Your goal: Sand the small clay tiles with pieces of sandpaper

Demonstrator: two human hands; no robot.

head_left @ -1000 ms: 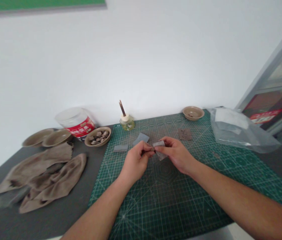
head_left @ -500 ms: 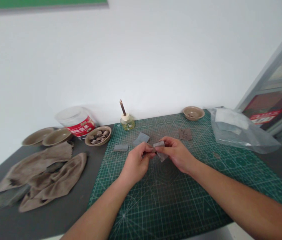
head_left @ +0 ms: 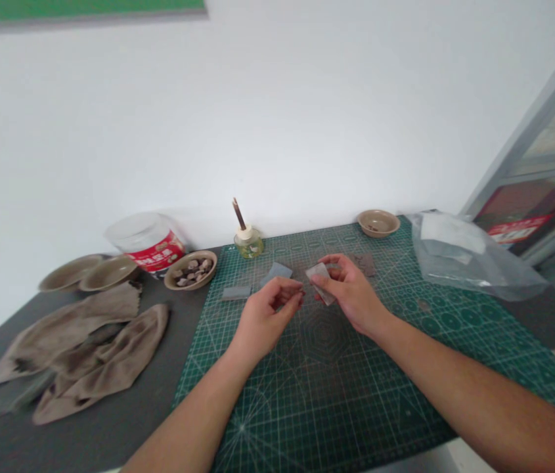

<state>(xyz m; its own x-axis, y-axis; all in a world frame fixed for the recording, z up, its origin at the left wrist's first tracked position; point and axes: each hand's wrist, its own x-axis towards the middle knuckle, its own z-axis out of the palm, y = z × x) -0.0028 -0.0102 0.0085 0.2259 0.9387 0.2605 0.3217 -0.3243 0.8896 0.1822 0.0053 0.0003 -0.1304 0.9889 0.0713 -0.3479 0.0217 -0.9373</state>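
Observation:
Over the middle of the green cutting mat [head_left: 356,368], my right hand [head_left: 351,295] grips a small grey folded sheet, likely sandpaper [head_left: 320,281], between thumb and fingers. My left hand [head_left: 265,315] is just left of it, fingers curled with thumb and fingertips pinched on a tiny dark piece that I cannot make out. The two hands are a little apart.
Two more grey sheets [head_left: 257,281] and a brown piece [head_left: 368,264] lie on the mat. Behind stand a small glass bottle with a stick [head_left: 246,242], a bowl of small lumps [head_left: 191,269], a plastic tub [head_left: 146,244], empty bowls [head_left: 85,274], another bowl [head_left: 378,222], brown cloths [head_left: 85,341] and a plastic bag [head_left: 464,256].
The hands have separated: my right hand lifted the grey sheet up and away, and my left hand drew back slightly from it.

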